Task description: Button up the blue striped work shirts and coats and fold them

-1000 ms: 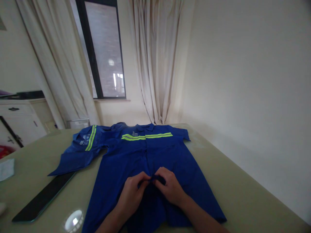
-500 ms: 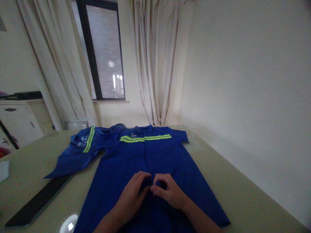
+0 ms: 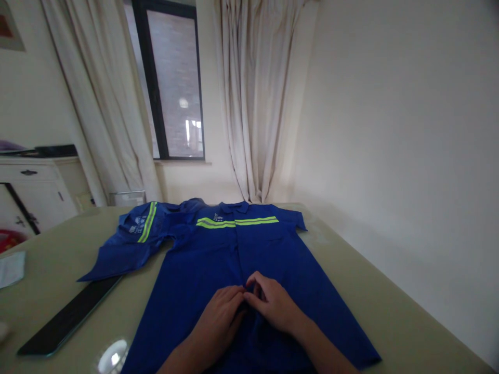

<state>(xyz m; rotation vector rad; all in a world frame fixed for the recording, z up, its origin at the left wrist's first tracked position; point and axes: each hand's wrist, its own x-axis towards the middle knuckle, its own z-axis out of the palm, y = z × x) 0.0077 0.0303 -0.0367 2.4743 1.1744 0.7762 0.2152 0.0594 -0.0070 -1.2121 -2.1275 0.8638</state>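
Note:
A blue short-sleeved work shirt [image 3: 206,254] lies front up on the table, its collar at the far end and a yellow-green and grey reflective band across the chest. Both hands meet low on its front opening. My left hand [image 3: 220,317] is closed, fingertips pinching the cloth at the placket. Touching it from the right, my right hand [image 3: 273,301] is closed too, thumb and index finger curled together on the same edge. Whatever small part sits between the fingertips is hidden. A second blue garment [image 3: 128,244] with a matching band lies beside the shirt's left sleeve.
The shirt lies on a greenish table [image 3: 390,311] along a white wall. A long black flat panel [image 3: 70,317] extends under the second garment. At the left edge is a pale paper [image 3: 11,269]. Behind stand a white cabinet [image 3: 39,187], a window and curtains [image 3: 257,104].
My left fingers have drawn in against the right hand's fingertips at the placket, closing the gap between the hands. The view has shifted slightly left.

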